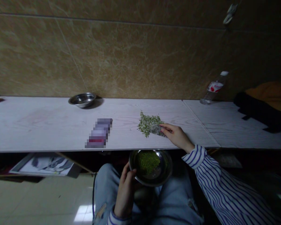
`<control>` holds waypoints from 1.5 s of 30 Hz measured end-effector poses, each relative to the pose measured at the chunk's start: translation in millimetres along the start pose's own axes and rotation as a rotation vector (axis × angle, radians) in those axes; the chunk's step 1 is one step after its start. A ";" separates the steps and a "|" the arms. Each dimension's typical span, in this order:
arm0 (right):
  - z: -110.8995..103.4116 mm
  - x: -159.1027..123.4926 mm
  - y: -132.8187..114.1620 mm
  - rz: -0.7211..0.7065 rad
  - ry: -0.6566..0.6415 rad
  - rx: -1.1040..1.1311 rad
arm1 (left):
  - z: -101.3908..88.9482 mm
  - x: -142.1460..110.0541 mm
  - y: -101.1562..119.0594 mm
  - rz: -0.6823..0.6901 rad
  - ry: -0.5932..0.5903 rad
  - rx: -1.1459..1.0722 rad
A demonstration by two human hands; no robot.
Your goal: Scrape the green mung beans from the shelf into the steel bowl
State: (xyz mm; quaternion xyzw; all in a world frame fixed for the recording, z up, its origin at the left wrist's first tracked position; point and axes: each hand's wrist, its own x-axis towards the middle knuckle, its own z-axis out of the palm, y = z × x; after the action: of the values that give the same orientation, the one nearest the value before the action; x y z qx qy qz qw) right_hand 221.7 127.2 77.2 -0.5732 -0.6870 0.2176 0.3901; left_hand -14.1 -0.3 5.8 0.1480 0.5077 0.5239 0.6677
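Observation:
My left hand [126,189] grips the left rim of a metal bowl [166,175], which sits just below the table's front edge, over my lap. Inside the bowl lies a heap of small green beans [148,162]. More green beans [146,121] are spread loosely over the white tabletop. At their right side, my right hand [176,135] pinches a thin, see-through plastic piece [156,129] between thumb and fingers. That piece lies low over the beans; whether it is a bag or a sheet I cannot tell.
On the white table [49,125], a second metal bowl [83,100] stands at the back left. A blurred-out flat object [99,133] lies left of the beans. A plastic bottle [214,89] and dark and orange cloth [267,100] are at the right. An open drawer [46,164] juts out below left.

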 end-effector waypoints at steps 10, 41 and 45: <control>-4.9 -1.6 6.0 0.013 0.140 0.106 | -0.1 0.4 -2.8 0.009 -0.014 0.006; -9.7 -31.7 5.6 0.052 0.060 0.119 | 0.4 -1.4 -4.4 0.015 -0.031 -0.001; -5.9 -31.1 5.6 0.063 0.046 0.111 | 2.2 -3.1 -2.9 0.018 -0.028 0.018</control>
State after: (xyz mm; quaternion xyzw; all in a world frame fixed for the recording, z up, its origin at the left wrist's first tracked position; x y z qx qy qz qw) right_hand 231.0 98.0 67.7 -0.5768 -0.6462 0.2545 0.4301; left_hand -10.5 -3.4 6.3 0.1660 0.5015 0.5232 0.6687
